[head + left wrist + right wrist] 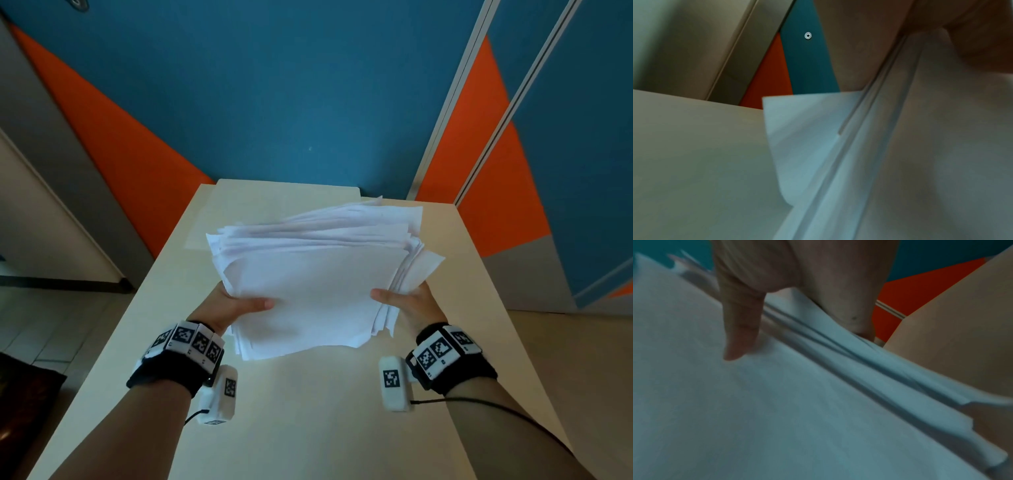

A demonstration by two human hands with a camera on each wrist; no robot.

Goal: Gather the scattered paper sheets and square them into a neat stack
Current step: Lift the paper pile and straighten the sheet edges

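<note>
A thick, ragged pile of white paper sheets (315,274) is held above the pale table (308,411), its edges uneven and fanned at the far right. My left hand (236,305) grips the pile's left side, thumb on top and fingers hidden underneath. My right hand (404,298) grips the right side the same way. In the left wrist view the paper sheets (807,146) fill the middle, with the hand (972,32) at the top right. The right wrist view shows the thumb of my right hand (740,327) lying on the top paper sheets (777,402), layered edges running diagonally.
The narrow table runs away from me to a blue and orange wall (274,85). A cream folder or board (274,198) lies flat at the table's far end behind the pile. Floor drops off on both long sides of the table.
</note>
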